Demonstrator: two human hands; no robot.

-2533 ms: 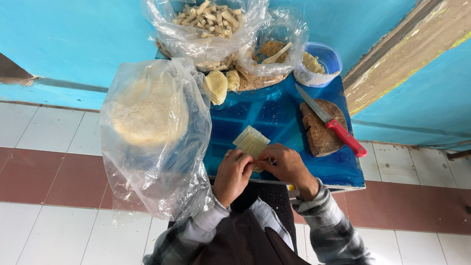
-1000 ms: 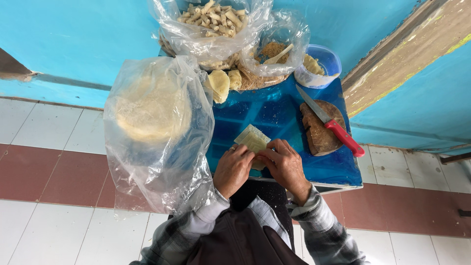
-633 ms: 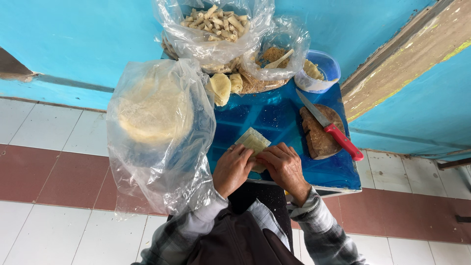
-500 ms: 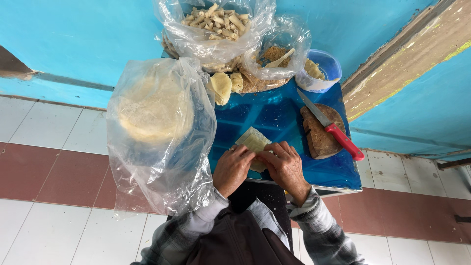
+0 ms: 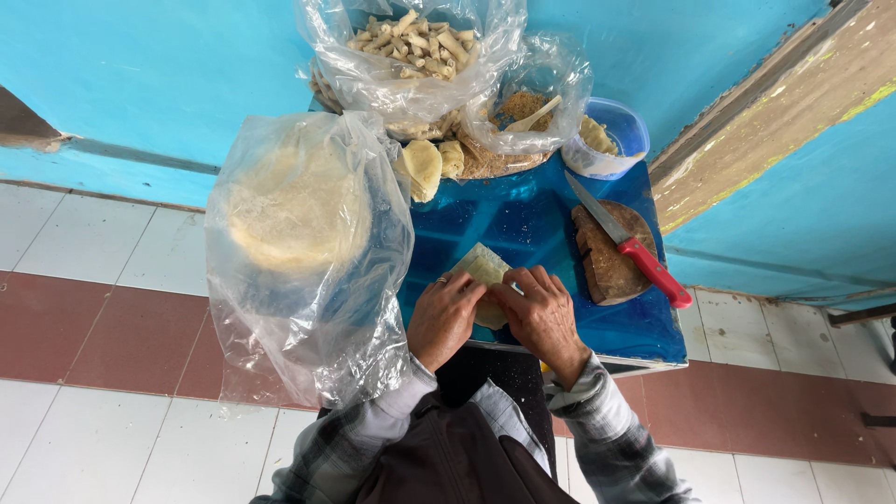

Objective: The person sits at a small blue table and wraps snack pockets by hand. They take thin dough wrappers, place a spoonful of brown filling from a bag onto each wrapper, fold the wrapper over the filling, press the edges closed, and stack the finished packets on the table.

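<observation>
A pale, flat sheet of dough (image 5: 482,269) lies on the near part of the blue table (image 5: 523,224), folded partly under both hands. The left hand (image 5: 444,317) presses its fingers down on the sheet's left edge; the right hand (image 5: 543,315) covers the right edge, its grip closed on the dough (a ring shows on the left hand). To the right, a knife with a red handle (image 5: 627,245) rests across a round wooden board (image 5: 607,254). At the table's far edge sit a clear bag of rolled pieces (image 5: 411,51), a bag with brown filling and a spoon (image 5: 523,107), and a blue tub (image 5: 609,140). At the left, a large clear bag holds a stack of round flat sheets (image 5: 294,210). The floor (image 5: 93,299) is tiled white and red.
</observation>
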